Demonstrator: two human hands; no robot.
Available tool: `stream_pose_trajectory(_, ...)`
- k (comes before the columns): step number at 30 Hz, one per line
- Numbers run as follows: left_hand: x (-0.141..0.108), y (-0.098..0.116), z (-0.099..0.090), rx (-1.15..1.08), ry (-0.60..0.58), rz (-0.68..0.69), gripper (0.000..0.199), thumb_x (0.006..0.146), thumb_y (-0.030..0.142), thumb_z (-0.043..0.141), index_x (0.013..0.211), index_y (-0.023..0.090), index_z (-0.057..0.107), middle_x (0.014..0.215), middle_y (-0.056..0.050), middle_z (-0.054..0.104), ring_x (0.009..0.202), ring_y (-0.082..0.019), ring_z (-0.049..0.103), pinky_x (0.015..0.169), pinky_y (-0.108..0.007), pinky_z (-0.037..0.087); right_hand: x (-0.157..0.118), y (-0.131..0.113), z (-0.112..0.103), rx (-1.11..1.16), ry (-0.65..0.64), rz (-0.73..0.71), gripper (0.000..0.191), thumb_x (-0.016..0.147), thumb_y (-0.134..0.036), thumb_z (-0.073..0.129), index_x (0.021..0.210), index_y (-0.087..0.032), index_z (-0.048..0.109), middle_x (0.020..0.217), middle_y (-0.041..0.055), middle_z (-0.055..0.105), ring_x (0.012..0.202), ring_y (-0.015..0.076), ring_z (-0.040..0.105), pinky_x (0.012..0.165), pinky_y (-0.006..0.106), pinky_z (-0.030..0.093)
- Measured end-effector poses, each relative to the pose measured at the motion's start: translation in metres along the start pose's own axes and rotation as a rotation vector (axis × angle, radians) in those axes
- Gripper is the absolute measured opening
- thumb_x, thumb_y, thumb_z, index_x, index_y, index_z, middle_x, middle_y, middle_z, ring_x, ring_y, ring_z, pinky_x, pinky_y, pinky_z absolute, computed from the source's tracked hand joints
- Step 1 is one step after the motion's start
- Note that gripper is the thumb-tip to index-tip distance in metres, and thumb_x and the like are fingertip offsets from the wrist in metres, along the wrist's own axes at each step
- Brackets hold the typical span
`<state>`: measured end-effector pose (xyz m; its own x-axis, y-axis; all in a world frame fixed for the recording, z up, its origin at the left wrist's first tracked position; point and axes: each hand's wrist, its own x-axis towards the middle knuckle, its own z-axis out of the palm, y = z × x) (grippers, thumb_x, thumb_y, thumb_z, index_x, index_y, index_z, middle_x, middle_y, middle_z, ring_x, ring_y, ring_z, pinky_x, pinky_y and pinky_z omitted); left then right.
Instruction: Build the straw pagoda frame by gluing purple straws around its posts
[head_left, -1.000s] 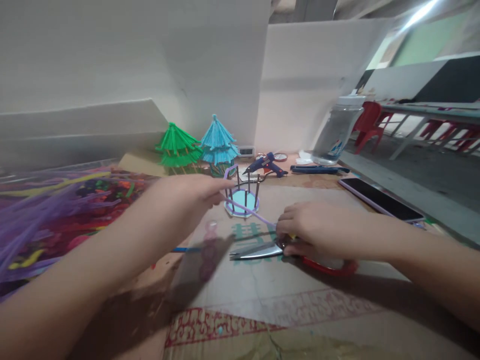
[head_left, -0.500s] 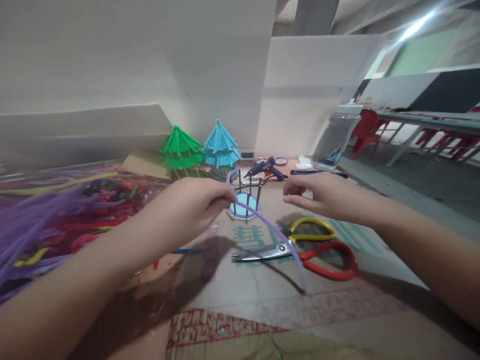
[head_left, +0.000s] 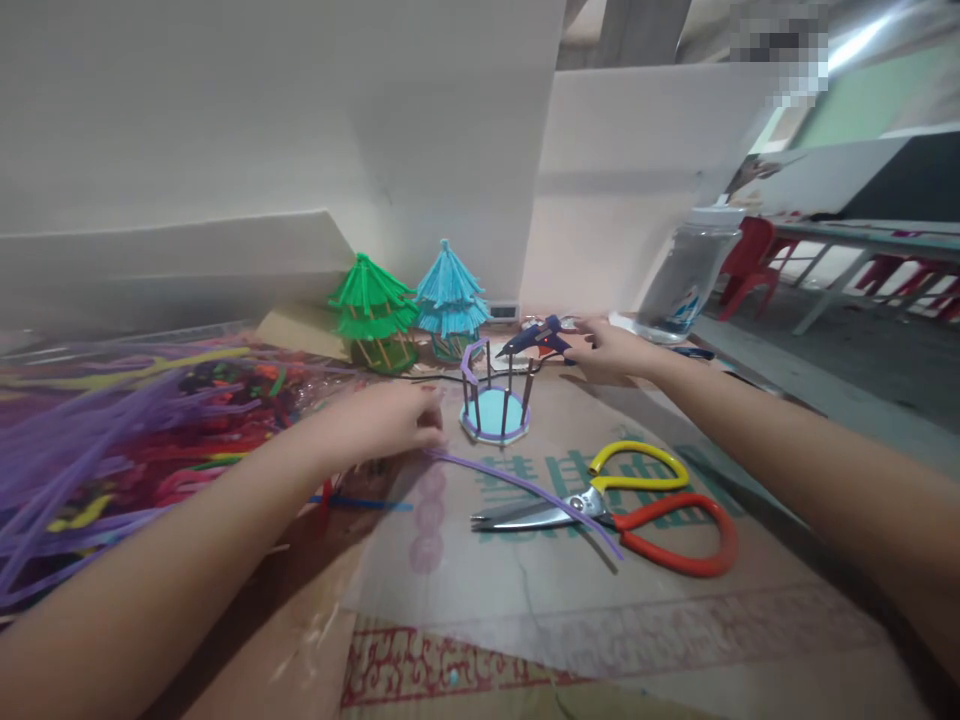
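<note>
My right hand (head_left: 611, 346) is stretched to the back, its fingers apart at the handle of a dark blue glue gun (head_left: 541, 336); whether it touches the handle is hard to see. Fingers curled but parted, my left hand (head_left: 394, 418) hovers low over the board. One end of a purple pipe cleaner (head_left: 517, 482) lies just below its thumb, and the strand runs across the scissors (head_left: 577, 505), which have one yellow and one red handle. Between my hands stands a small model (head_left: 495, 415): a light blue base edged in purple, several brown posts, and a purple piece curving at the top.
Two finished-looking huts, one green (head_left: 373, 310) and one blue (head_left: 450, 300), stand behind the model. A heap of coloured pipe cleaners (head_left: 150, 440) covers the left side. A clear plastic jar (head_left: 690, 275) stands at the back right, near the table's edge. White boards rise behind.
My right hand has moved back and left to the glue gun. My left hand has come down and away from the model, and the purple pipe cleaner has sunk closer to the board.
</note>
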<state>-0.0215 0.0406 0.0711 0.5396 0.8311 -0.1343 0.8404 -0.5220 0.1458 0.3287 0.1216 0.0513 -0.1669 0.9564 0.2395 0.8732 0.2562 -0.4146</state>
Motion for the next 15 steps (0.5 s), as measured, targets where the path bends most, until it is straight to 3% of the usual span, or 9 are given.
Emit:
stream_pose_trajectory(4, 0.017, -0.016, 0.014, -0.303, 0.249, -0.014, 0.039, 0.086, 0.048, 0.061, 0.111, 0.021, 0.074, 0.101, -0.007, 0.076, 0.086, -0.022, 0.068, 0.071, -0.028, 0.048, 0.016, -0.006, 0.015, 0.037, -0.016, 0.013, 0.043, 0.084, -0.035, 0.070, 0.122, -0.015, 0.067, 0.120, 0.0129, 0.074, 0.103, 0.0259, 0.069, 0.093, 0.034, 0.050)
stream_pose_trajectory(8, 0.030, -0.014, 0.034, -0.427, 0.265, 0.085, 0.034, 0.089, 0.040, 0.058, 0.108, 0.018, 0.075, 0.094, -0.004, 0.076, 0.083, -0.020, 0.068, 0.072, -0.027, 0.050, 0.022, -0.017, 0.027, 0.050, -0.008, 0.080, 0.040, 0.080, -0.036, 0.075, 0.113, -0.013, 0.069, 0.109, 0.0141, 0.076, 0.098, 0.0286, 0.069, 0.086, 0.034, 0.051)
stream_pose_trajectory(11, 0.032, -0.007, 0.046, -0.440, 0.302, 0.121, 0.028, 0.093, 0.035, 0.054, 0.099, 0.018, 0.075, 0.097, -0.003, 0.076, 0.089, -0.020, 0.067, 0.081, -0.028, 0.050, 0.021, -0.022, 0.032, 0.072, 0.018, 0.124, 0.033, 0.079, -0.031, 0.075, 0.105, -0.011, 0.070, 0.101, 0.0143, 0.076, 0.096, 0.0288, 0.068, 0.085, 0.035, 0.051)
stream_pose_trajectory(15, 0.027, 0.001, 0.055, -0.436, 0.370, 0.136, 0.027, 0.095, 0.036, 0.054, 0.094, 0.018, 0.074, 0.097, -0.004, 0.076, 0.091, -0.020, 0.067, 0.084, -0.030, 0.049, 0.014, -0.019, 0.025, 0.163, 0.060, 0.176, 0.021, 0.081, -0.030, 0.073, 0.093, -0.013, 0.071, 0.089, 0.0114, 0.076, 0.086, 0.0256, 0.070, 0.079, 0.034, 0.053)
